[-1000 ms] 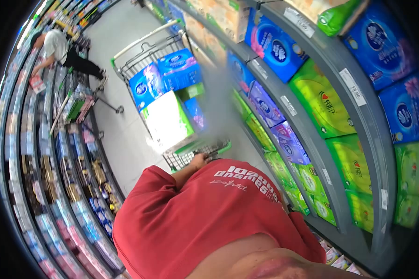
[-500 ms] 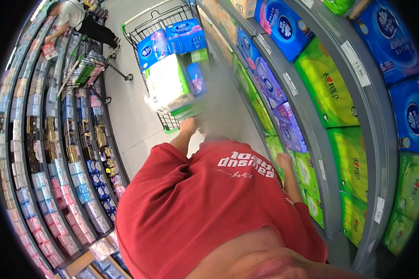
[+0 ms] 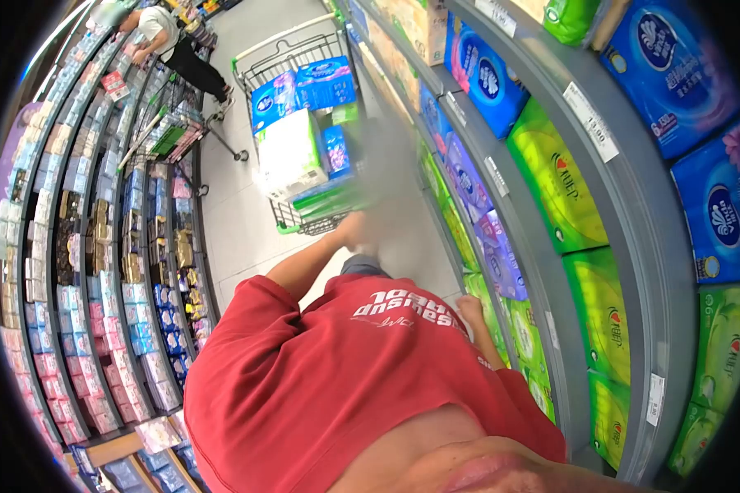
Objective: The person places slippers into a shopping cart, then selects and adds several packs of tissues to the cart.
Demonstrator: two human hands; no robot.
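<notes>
My left hand (image 3: 356, 232) is near the close end of a shopping cart (image 3: 280, 228); its fingers are blurred, and I cannot make out whether it touches the cart. My right hand (image 3: 471, 311) hangs low beside the right shelf, its fingers too unclear to read. Inside the cart lie blue tissue packs (image 3: 321, 80), a white and green pack (image 3: 292, 154), a smaller blue pack (image 3: 336, 149) and green packs (image 3: 325, 197) at the near end. A grey smear covers part of the view right of the cart.
Green tissue packs (image 3: 555, 181) and blue packs (image 3: 719, 215) fill the right shelves (image 3: 588, 177). Small packets line the left shelves (image 3: 80, 271). Another person (image 3: 177, 53) stands at the upper left beside a second cart (image 3: 168, 135). Pale floor tiles (image 3: 234, 205) run between.
My left hand now shows farther right and slightly lower, with a wider gap from the cart's packs. My right hand appears lower and farther left. The other person's arm has drawn back from the red-and-white sign.
</notes>
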